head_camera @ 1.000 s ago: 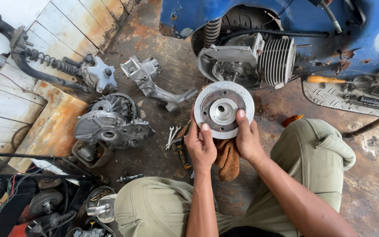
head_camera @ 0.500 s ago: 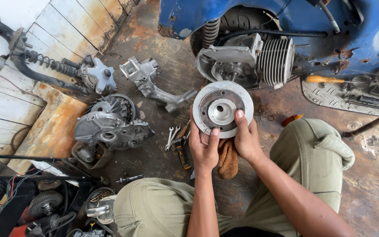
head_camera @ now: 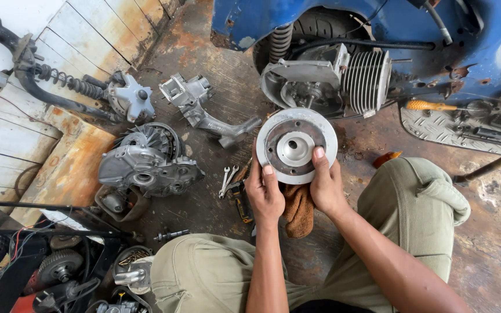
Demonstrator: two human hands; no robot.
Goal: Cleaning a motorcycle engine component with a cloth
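- Grey metal disc (head_camera: 296,145) is off the engine, held up facing the camera; nothing refitted yet, by the look.
- Left hand (head_camera: 265,194) and right hand (head_camera: 326,184) grip its lower rim, thumbs on the face.
- Brown rag (head_camera: 298,210) below the hands, spanners (head_camera: 228,177) left, engine (head_camera: 331,78) beyond.
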